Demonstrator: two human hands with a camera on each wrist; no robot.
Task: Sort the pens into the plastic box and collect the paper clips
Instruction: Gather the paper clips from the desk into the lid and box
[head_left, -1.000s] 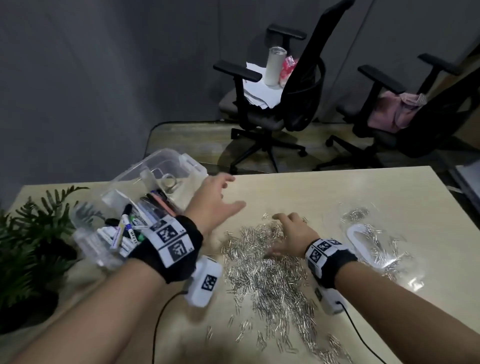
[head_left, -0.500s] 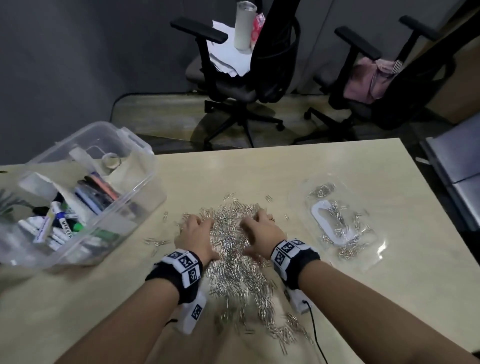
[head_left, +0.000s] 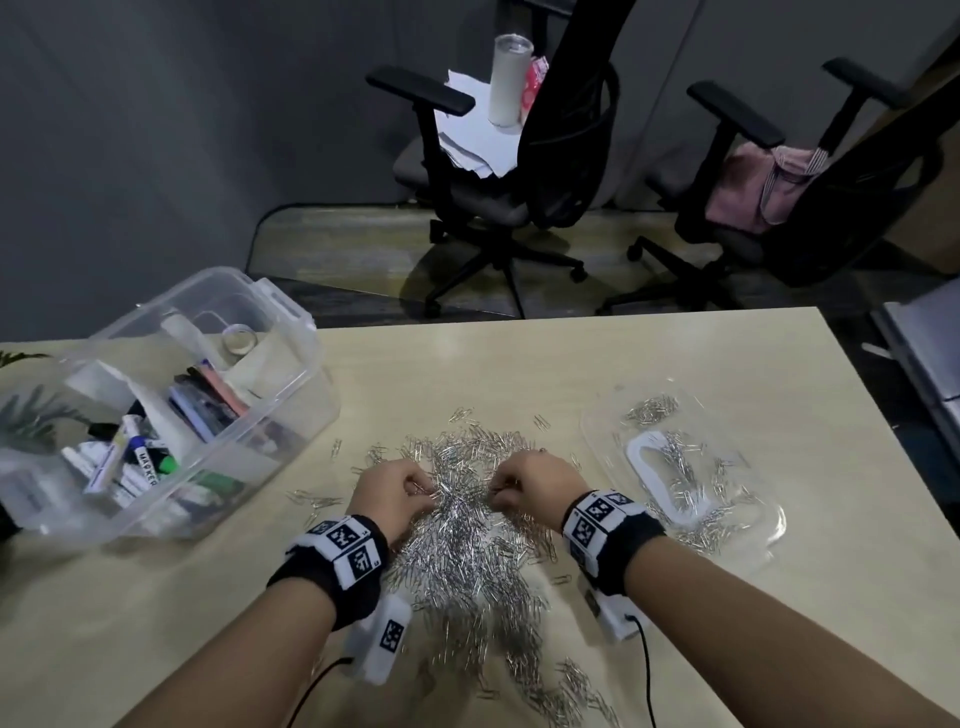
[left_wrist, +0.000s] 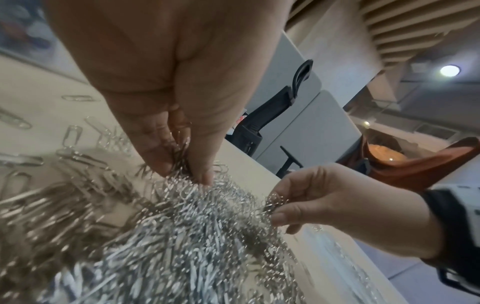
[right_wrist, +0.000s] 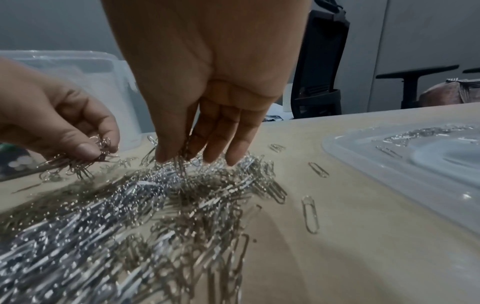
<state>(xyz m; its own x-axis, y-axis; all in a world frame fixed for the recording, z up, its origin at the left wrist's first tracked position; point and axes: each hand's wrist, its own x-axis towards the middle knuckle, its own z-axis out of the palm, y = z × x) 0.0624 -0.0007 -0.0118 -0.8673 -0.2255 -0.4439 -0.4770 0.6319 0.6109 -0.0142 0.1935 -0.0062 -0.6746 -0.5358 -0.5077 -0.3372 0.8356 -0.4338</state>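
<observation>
The paper clips (head_left: 467, 540) lie in a thick silver heap on the table (head_left: 519, 374), in front of the person and between the two wrists, with strays scattered round the edges and trailing toward the near edge. The clip-collecting step looks to be the one in hand. The left hand (head_left: 392, 493) has its fingers (left_wrist: 161, 156) and thumb pressed together on a small bunch at the far part of the heap. The right hand (head_left: 535, 480), just beside it, has its thumb and forefinger pinching another bunch, as the left wrist view shows; its other fingers (right_wrist: 221, 133) hang down straight with their tips in the heap.

The pens (head_left: 130, 457) already sit in the plastic box (head_left: 291, 374), which stands at the left, well apart from the heap, with other desk bits inside, so that part seems done or nearly so.

A clear lid (head_left: 691, 478) lies flat on the table to the right of the heap, with some clips already on it. The next move probably calls for lifting each bunch clear without dragging tangled neighbours, then carrying it to whichever holder is meant; the lid is the nearer to the right hand.

There is open table beyond the heap and between heap and box. The risk is at the near edge, where loose clips could be swept off, and the lid lies close to the right edge. Two office chairs (head_left: 519, 171) stand beyond the far edge, out of reach.
</observation>
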